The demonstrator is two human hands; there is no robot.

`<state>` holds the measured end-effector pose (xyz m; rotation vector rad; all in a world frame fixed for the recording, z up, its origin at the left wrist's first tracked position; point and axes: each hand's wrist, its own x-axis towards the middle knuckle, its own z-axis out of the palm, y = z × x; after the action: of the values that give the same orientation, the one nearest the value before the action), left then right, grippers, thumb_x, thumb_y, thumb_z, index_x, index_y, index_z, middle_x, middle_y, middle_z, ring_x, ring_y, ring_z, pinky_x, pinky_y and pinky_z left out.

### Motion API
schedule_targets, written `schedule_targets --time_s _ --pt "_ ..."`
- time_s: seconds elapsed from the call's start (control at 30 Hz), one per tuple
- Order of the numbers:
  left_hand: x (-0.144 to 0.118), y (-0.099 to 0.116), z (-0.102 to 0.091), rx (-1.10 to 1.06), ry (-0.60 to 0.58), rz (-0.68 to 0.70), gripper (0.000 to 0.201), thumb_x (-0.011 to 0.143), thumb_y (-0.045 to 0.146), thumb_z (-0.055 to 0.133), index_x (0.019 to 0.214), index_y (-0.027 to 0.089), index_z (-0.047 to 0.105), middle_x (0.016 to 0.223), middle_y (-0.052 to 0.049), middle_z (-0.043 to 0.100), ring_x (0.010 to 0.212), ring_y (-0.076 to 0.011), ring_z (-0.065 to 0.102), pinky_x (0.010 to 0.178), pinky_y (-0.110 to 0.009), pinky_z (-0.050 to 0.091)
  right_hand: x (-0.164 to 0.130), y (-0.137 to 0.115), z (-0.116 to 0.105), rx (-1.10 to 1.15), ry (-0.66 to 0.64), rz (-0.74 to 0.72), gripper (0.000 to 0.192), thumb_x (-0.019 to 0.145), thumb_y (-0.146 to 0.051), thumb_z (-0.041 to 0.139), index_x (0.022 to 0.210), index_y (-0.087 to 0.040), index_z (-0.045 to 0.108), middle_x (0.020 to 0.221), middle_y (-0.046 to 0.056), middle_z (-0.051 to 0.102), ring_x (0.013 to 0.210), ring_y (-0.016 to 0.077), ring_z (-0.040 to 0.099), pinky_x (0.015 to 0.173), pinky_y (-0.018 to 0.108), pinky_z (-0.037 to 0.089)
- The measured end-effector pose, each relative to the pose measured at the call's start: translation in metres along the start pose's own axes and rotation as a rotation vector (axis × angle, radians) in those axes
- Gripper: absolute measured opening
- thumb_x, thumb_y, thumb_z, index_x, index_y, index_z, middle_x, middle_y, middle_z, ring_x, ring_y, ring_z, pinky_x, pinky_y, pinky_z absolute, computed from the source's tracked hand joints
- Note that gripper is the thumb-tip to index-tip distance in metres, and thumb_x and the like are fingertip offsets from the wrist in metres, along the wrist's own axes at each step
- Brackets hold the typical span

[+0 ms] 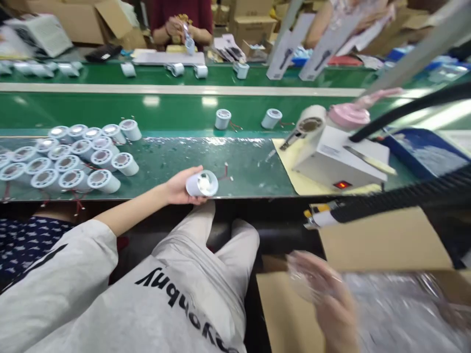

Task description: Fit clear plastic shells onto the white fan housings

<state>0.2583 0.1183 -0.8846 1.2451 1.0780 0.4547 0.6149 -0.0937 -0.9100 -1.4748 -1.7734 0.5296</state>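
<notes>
My left hand (186,186) is wrapped around a pale blue cylindrical housing (194,185) at the bench's front edge. Its open end faces up toward me, with a white part inside, and thin wires with small connectors lie beyond it. Low on the right, my right hand (333,294) is smeared by motion, its fingers closed on a clear plastic piece (303,282) whose exact kind is too blurred to tell. Beside that hand is a cardboard box (283,309) holding clear plastic parts (405,309).
Several similar housings (71,179) with wires crowd the bench on the left. Two more housings (222,119) stand on the green conveyor (169,110). A grey machine (338,159), a black hose (390,196) and a blue tray (415,157) occupy the right. Co-workers' hands (178,28) are across the line.
</notes>
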Motion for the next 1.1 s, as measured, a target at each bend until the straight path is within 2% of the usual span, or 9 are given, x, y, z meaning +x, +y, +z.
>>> schedule_targets --time_s 0.1,0.23,0.4,0.53,0.7,0.8,0.9,0.97,1.1 --pt "0.006 -0.018 0.066 -0.32 -0.402 -0.193 0.047 0.083 0.06 0.063 0.093 0.015 0.061 0.069 -0.005 0.063 0.051 -0.0159 0.056 0.041 -0.024 0.041 0.013 -0.032 0.041 -0.215 -0.057 -0.199 0.044 0.101 -0.041 0.056 0.144 -0.03 0.059 0.13 0.014 0.064 0.111 0.0325 0.07 0.088 0.045 0.063" --pt "0.001 -0.018 0.103 -0.026 -0.609 -0.175 0.033 0.081 0.047 0.067 0.092 0.015 0.067 0.073 -0.002 0.06 0.055 -0.0126 0.052 0.042 -0.021 0.037 0.028 -0.048 0.064 -0.567 0.017 -0.165 0.034 0.099 -0.031 0.061 0.131 -0.025 0.07 0.139 0.017 0.059 0.111 0.0336 0.064 0.089 0.047 0.061" --pt "-0.009 -0.014 0.106 0.419 -0.411 0.34 0.026 0.086 0.036 0.068 0.104 0.018 0.075 0.1 -0.006 0.065 0.089 -0.0178 0.061 0.074 -0.026 0.05 0.02 -0.042 0.061 -0.236 -0.079 -0.003 0.004 0.09 -0.025 0.071 0.09 -0.022 0.073 0.132 0.015 0.062 0.113 0.0328 0.065 0.086 0.045 0.061" --pt "-0.007 -0.027 0.107 0.445 -0.305 0.511 0.05 0.075 0.05 0.085 0.116 0.022 0.077 0.105 -0.007 0.064 0.097 -0.0212 0.061 0.09 -0.035 0.051 0.02 -0.042 0.063 0.187 -0.038 0.17 0.021 0.094 -0.033 0.066 0.078 -0.021 0.07 0.116 0.012 0.067 0.103 0.026 0.07 0.089 0.041 0.06" --pt "0.001 -0.04 0.107 0.404 -0.42 0.586 0.062 0.07 0.049 0.091 0.125 0.027 0.075 0.135 -0.013 0.062 0.128 -0.0313 0.058 0.111 -0.046 0.046 0.024 -0.042 0.066 0.509 0.132 0.416 0.03 0.089 -0.036 0.072 0.063 -0.021 0.069 0.099 0.008 0.074 0.091 0.0228 0.072 0.069 0.032 0.058" --pt "-0.001 -0.039 0.107 0.3 -0.516 0.547 0.064 0.075 0.039 0.089 0.134 0.026 0.069 0.135 -0.013 0.067 0.126 -0.03 0.063 0.105 -0.041 0.052 0.023 -0.038 0.065 0.693 0.165 0.462 0.03 0.086 -0.042 0.077 0.064 -0.023 0.072 0.101 0.008 0.078 0.097 0.0257 0.074 0.072 0.035 0.061" --pt "-0.008 -0.037 0.109 0.118 -0.491 0.416 0.069 0.076 0.034 0.087 0.14 0.025 0.063 0.142 -0.013 0.065 0.116 -0.0259 0.068 0.09 -0.033 0.057 0.018 -0.035 0.063 0.635 0.095 0.323 0.014 0.08 -0.036 0.085 0.089 -0.027 0.08 0.124 0.008 0.076 0.116 0.0304 0.072 0.092 0.044 0.062" --pt "-0.011 -0.035 0.109 0.021 -0.492 0.344 0.069 0.077 0.032 0.086 0.141 0.025 0.061 0.144 -0.013 0.063 0.11 -0.0227 0.071 0.085 -0.029 0.058 0.014 -0.034 0.062 0.46 0.06 0.19 0.033 0.077 -0.027 0.089 0.108 -0.03 0.079 0.133 0.007 0.072 0.126 0.0311 0.068 0.106 0.048 0.057" --pt "-0.015 -0.033 0.107 0.021 -0.539 0.33 0.071 0.075 0.029 0.088 0.141 0.026 0.063 0.144 -0.012 0.064 0.11 -0.0223 0.071 0.085 -0.028 0.058 0.005 -0.034 0.062 0.343 0.04 0.082 0.039 0.083 -0.024 0.085 0.12 -0.031 0.073 0.135 0.007 0.071 0.125 0.0287 0.069 0.105 0.045 0.059"
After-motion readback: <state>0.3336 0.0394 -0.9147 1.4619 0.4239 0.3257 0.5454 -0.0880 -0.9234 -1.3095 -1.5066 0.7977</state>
